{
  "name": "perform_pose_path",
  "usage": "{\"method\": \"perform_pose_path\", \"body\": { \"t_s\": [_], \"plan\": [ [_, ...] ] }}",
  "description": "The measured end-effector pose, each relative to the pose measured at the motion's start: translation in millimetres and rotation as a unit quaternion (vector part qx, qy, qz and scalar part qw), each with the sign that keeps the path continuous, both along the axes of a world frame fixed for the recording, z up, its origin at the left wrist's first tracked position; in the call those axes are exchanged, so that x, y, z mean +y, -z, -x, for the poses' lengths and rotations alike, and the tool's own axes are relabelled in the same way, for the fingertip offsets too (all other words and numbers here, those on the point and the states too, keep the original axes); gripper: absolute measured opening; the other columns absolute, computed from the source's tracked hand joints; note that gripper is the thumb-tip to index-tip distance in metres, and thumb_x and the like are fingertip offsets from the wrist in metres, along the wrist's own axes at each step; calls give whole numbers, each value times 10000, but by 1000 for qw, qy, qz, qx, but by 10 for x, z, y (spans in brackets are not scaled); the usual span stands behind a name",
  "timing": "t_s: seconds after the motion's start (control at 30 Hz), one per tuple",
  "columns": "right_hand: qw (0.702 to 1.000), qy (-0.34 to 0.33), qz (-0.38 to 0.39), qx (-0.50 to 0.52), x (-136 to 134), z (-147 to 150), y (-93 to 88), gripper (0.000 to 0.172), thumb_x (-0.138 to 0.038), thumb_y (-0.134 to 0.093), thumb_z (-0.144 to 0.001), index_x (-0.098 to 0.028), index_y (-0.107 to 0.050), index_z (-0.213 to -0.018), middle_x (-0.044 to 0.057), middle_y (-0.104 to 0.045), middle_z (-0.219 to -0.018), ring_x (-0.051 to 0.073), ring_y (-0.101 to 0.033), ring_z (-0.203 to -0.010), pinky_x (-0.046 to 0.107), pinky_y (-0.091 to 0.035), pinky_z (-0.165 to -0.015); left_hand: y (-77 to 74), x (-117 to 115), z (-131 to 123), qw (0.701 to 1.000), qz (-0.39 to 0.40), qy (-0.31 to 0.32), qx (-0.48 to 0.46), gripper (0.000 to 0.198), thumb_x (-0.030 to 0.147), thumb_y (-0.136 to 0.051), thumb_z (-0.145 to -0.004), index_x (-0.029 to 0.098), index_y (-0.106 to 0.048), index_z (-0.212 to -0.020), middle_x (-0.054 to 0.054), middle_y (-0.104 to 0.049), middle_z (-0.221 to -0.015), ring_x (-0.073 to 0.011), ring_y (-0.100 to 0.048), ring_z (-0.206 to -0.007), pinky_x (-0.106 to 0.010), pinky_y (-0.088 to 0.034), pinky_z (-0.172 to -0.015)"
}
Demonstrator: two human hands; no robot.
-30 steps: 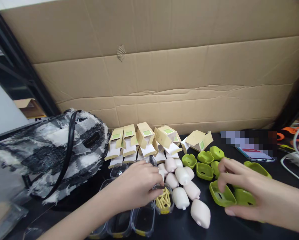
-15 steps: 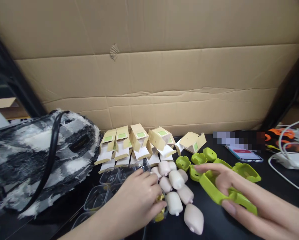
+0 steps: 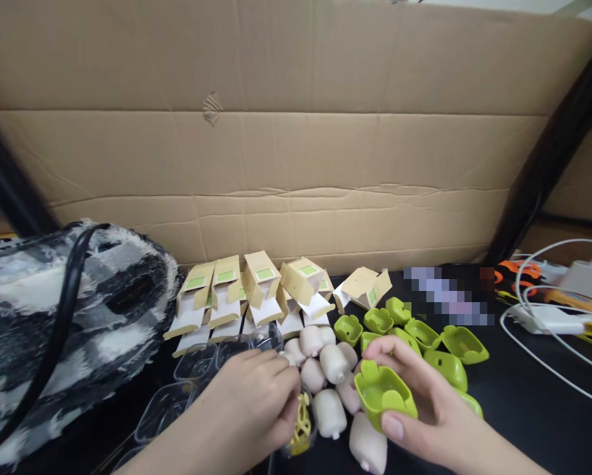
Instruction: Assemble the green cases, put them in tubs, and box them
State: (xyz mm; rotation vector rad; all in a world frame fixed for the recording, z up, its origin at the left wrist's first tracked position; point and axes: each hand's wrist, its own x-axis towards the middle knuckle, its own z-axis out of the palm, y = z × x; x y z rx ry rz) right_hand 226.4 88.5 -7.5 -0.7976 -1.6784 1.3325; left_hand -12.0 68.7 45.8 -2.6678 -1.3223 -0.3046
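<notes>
My right hand (image 3: pixel 431 409) grips a small lime-green plastic cup (image 3: pixel 382 396), its hollow side turned up and a rounded tab at its rim. More green cups (image 3: pixel 466 344) lie loosely behind and under that hand. My left hand (image 3: pixel 261 389) has its fingers curled down beside a clear tub holding yellow openwork pieces (image 3: pixel 301 422); its fingertips are hidden, so what they hold does not show. Between the hands lies a pile of pale, barrel-shaped pieces (image 3: pixel 330 412) with small nubs at their ends.
Clear plastic tubs (image 3: pixel 164 406) stand left of my left hand. Several opened cardboard boxes (image 3: pixel 262 277) with green labels line the back, before a tall cardboard sheet (image 3: pixel 296 158). A shaggy black-and-white bag (image 3: pixel 102 316) fills the left. White cables and a plug block (image 3: pixel 548 320) lie right.
My right hand has moved left toward the pile and turned the green cup so its hollow faces up. My left hand stays curled by the yellow pieces. The view has shifted slightly.
</notes>
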Motion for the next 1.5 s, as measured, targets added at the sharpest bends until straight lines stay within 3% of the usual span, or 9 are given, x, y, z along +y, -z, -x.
{"method": "perform_pose_path", "body": {
  "t_s": [0.17,0.37,0.53,0.67,0.73,0.9,1.03,1.27,1.5],
  "plan": [
    [988,94,-104,-61,-31,-65,5,322,-462,-666,-807,-305,-587,-1077,15,-658,-996,195,-665,-903,277,-557,-787,-109,-31,16,970,85,-21,-227,126,82,-524,-752,195,-571,-782,17,-629,-721,-145,-603,-641,-236,-473,-592],
    [973,46,-205,-92,-15,-113,-28,519,-199,-705,-764,-395,-473,-1184,-45,-687,-1077,148,-720,-943,183,-562,-809,-84,4,-54,812,244,26,-530,288,149,-577,-837,230,-524,-1108,40,-599,-816,-111,-608,-733,-239,-510,-720],
    [957,78,-244,-133,-41,-116,-47,541,-292,-796,-699,-346,-558,-1181,6,-709,-1047,221,-732,-929,221,-592,-747,-23,-23,-111,719,372,51,-585,167,187,-609,-873,218,-564,-1031,-10,-687,-926,-142,-655,-851,-301,-503,-808],
    [948,139,-253,-134,-56,-48,-52,591,-381,-848,-609,-292,-623,-1148,52,-714,-986,293,-704,-974,310,-598,-783,-30,-95,-179,755,361,-2,-547,133,249,-673,-829,197,-550,-825,-31,-711,-873,-154,-619,-775,-282,-472,-720],
    [944,143,-264,-134,-57,-18,-52,593,-406,-853,-601,-296,-634,-1141,54,-713,-980,301,-697,-991,329,-597,-801,-11,-122,-232,784,344,-20,-517,138,265,-683,-792,187,-572,-765,9,-634,-735,-132,-541,-671,-255,-426,-642],
    [937,129,-295,-134,-78,-7,-16,573,-396,-848,-631,-309,-629,-1153,60,-708,-1004,300,-693,-1004,348,-598,-821,77,-156,-347,801,344,-55,-487,147,306,-664,-759,176,-617,-711,57,-466,-600,-106,-401,-552,-226,-320,-518],
    [929,77,-343,-115,-75,-46,20,552,-294,-810,-719,-343,-561,-1208,42,-692,-1045,252,-700,-989,312,-596,-836,72,-174,-345,823,267,-19,-500,86,224,-645,-771,162,-694,-737,3,-606,-692,-124,-513,-616,-228,-415,-581],
    [922,72,-363,-115,-51,-75,26,579,-239,-800,-723,-324,-533,-1229,45,-681,-1073,251,-697,-1010,294,-593,-844,68,-174,-291,767,275,0,-580,226,156,-668,-770,217,-761,-966,-25,-736,-840,-173,-661,-775,-274,-515,-731],
    [924,89,-353,-115,-70,-53,5,545,-230,-787,-725,-318,-550,-1207,44,-689,-1082,246,-712,-988,269,-594,-819,130,-92,-294,672,361,-14,-646,122,153,-682,-769,212,-739,-860,10,-732,-797,-125,-662,-750,-221,-508,-693]
  ]
}}
